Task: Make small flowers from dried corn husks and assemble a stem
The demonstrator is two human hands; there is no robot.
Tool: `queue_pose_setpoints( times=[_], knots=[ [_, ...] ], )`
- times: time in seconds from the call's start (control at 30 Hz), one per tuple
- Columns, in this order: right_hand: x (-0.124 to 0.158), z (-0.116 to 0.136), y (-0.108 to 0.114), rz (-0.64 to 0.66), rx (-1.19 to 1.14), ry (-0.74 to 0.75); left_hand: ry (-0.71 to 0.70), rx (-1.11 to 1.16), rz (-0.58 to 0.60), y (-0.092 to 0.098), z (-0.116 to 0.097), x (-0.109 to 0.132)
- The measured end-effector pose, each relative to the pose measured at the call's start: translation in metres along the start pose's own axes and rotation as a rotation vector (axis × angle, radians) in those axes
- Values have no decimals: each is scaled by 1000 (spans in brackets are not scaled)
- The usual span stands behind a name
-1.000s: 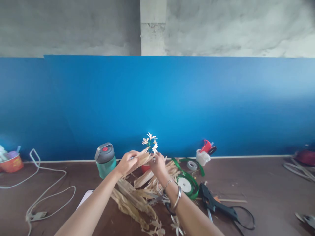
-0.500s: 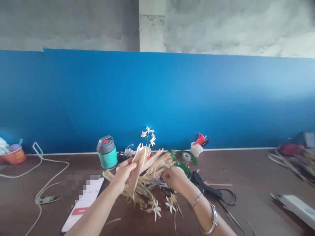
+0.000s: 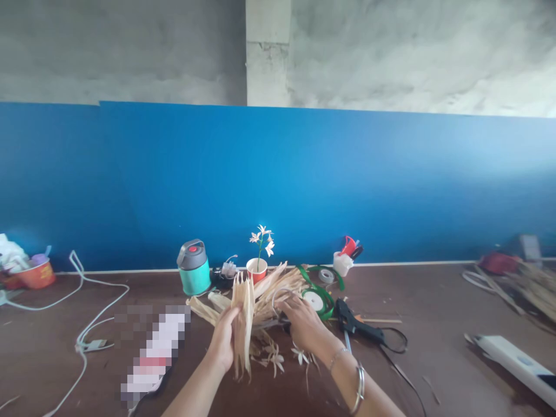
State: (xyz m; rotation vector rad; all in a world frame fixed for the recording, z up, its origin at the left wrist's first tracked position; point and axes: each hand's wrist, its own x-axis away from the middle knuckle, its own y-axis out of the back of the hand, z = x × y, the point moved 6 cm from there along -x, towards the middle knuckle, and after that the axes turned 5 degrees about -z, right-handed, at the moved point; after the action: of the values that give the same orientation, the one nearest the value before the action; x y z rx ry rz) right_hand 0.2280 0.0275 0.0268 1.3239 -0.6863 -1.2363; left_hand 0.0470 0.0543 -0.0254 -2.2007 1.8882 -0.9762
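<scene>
My left hand (image 3: 225, 336) is closed round a pale dried husk (image 3: 243, 324), held upright with its torn tips pointing up. My right hand (image 3: 299, 315) reaches over the husk pile (image 3: 278, 289), fingers bent downward at its right side; dark scissors handles partly show beneath, and whether the fingers grip them is hidden. White husk flowers (image 3: 275, 360) lie at the front of the pile. Behind it, a stem of white flowers (image 3: 261, 234) stands in a red and white paper cup (image 3: 256, 270).
A teal flask (image 3: 194, 277) stands left of the cup. Green ribbon (image 3: 328, 307), a tape roll (image 3: 326, 275) and a black glue gun (image 3: 360, 329) lie to the right. White cables (image 3: 82, 324) and a blurred phone-like object (image 3: 156, 353) are at the left.
The husk in my left hand has turned more upright and moved off the cup, which shows more fully. My right hand has opened its fist somewhat, fingers extending down-left. The view has shifted slightly.
</scene>
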Motion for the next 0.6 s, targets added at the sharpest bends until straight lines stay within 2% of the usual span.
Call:
queue_pose_setpoints(
  times=[0.13,0.27,0.37,0.5,0.6],
  knots=[
    [-3,1,8,3,15,32,-45,43,-16,7,-6,-4],
    [-4,-11,21,-61,-117,-58,-73,84,93,2,-13,-5],
    [-4,-20,24,-132,-372,-117,-74,60,118,1,-14,-6],
    [-3,-21,14,-200,-751,-138,-115,-23,122,1,-12,-6],
    [1,-17,-2,-101,-992,-240,-202,-121,182,-5,-15,-1]
  ],
)
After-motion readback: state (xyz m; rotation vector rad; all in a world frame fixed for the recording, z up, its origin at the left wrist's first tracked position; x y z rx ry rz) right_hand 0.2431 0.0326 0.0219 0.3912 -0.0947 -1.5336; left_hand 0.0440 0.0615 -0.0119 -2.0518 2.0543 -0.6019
